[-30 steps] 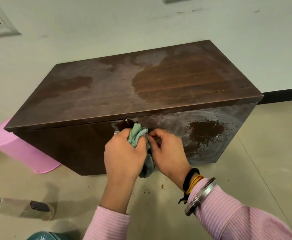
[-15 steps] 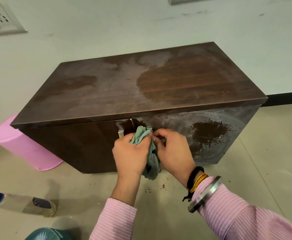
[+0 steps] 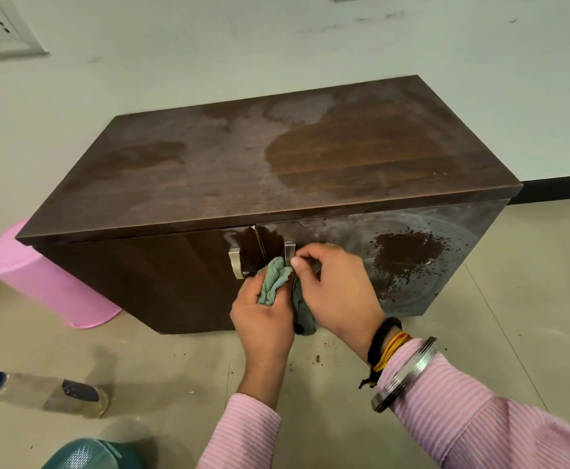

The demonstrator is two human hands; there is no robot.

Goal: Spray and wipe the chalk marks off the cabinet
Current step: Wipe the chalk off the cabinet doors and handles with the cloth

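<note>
Where hands (image 3: 297, 299) overlap, cloth (image 3: 273, 282) half-hidden.

Both hands sit lower & a bit further right on the cabinet front (image 3: 161, 282) than a sec ago. Left hand (image 3: 265, 319) drops off the left door handle (image 3: 237, 264), which was covered before & now shows in full. The right door handle (image 3: 289, 253) peeks out too, above the cloth (image 3: 273, 280). Right hand (image 3: 336, 289) opens up a bit at the front, thumb & forefinger pinching near the cloth's top edge rather than tucked against the other hand. More green cloth bunches out over the left palm, w/ a fold hanging between the wrists.
</note>
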